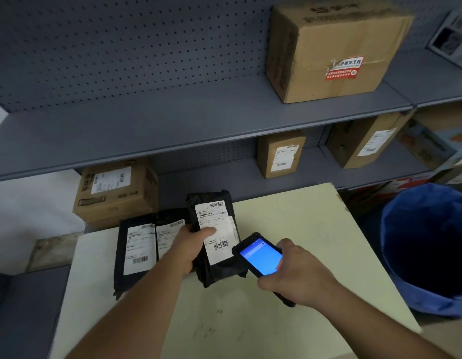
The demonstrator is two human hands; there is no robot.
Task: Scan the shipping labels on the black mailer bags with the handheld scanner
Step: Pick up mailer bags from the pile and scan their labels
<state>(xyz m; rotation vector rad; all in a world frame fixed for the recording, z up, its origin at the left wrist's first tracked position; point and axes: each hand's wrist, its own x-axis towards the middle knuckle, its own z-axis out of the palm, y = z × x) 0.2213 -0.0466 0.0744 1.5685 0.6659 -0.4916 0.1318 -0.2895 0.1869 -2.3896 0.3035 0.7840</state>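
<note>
Black mailer bag [219, 265] gripped in left hand [191, 250]; right hand [299, 278] grips handheld scanner [261, 257] just beside the bag's label [217, 229].

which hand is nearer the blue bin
Right. The right hand, holding the scanner, is on the side of the blue bin; the left hand grips a mailer bag farther away.
</note>
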